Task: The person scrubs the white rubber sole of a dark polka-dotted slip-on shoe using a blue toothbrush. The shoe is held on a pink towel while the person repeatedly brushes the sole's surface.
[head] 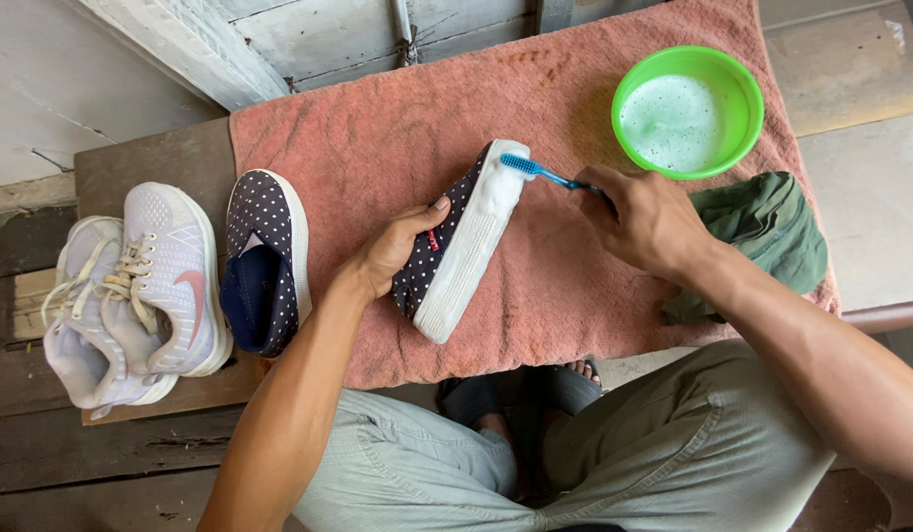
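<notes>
A dark polka-dot slip-on shoe (456, 251) with a white sole lies on its side on a pink towel (397, 128). My left hand (397, 246) grips its upper and holds it steady. My right hand (649, 219) holds a blue toothbrush (540, 172), and the bristles rest on the foamy white toe of the sole. The matching polka-dot shoe (264, 261) sits upright to the left, at the towel's edge.
A green bowl (742, 99) of soapy water stands at the towel's back right, with a crumpled green cloth (767, 232) beside it. A pair of pale lilac sneakers (131, 296) lies at the left on a wooden board. My knees are below the table edge.
</notes>
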